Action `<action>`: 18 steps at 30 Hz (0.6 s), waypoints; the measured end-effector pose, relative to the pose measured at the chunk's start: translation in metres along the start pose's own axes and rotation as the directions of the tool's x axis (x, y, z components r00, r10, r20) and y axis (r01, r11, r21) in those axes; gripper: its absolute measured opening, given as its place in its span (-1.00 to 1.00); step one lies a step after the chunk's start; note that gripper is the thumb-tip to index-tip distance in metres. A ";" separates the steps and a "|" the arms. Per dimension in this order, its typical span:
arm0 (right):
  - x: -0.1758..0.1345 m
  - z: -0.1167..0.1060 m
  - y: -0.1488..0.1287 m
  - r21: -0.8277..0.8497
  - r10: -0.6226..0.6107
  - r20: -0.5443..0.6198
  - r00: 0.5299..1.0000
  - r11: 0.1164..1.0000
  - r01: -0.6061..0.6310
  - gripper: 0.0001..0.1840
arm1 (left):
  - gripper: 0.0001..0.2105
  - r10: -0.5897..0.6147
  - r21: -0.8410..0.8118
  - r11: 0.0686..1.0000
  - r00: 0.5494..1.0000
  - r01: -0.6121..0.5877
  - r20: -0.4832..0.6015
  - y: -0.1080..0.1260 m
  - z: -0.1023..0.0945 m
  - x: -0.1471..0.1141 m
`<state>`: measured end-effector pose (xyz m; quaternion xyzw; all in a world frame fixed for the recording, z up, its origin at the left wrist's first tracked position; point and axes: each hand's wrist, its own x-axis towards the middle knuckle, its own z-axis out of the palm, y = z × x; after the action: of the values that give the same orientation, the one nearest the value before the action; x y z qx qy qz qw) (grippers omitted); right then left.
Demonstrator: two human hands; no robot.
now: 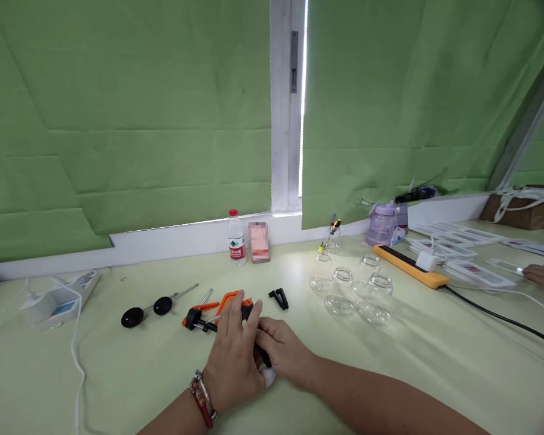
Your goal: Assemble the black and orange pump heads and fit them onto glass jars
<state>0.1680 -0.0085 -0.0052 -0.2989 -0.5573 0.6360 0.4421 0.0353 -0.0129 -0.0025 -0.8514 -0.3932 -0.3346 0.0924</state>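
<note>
Orange-black clamp (222, 308) pinned on tabletop (435, 362); left hand (233, 356) flat over it, right hand (283, 353) pinching black part, possibly its handle. Risk: slipping, knocking nearby glass jars (353, 290).

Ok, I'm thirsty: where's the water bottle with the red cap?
In the head view, the water bottle stands upright at the table's far edge below the window frame, just left of centre, beside a small pink box.
</note>
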 end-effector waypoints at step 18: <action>0.020 -0.048 0.002 -0.239 -0.003 -0.095 0.996 0.971 -0.019 -0.52 | 0.01 -0.178 -0.218 0.952 0.969 0.214 0.173 -0.009 -0.030 0.004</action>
<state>0.2008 0.0303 -0.0140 -0.3820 -0.6072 0.5512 0.4262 0.0160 -0.0167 0.0221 -0.8360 -0.4392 -0.3208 -0.0729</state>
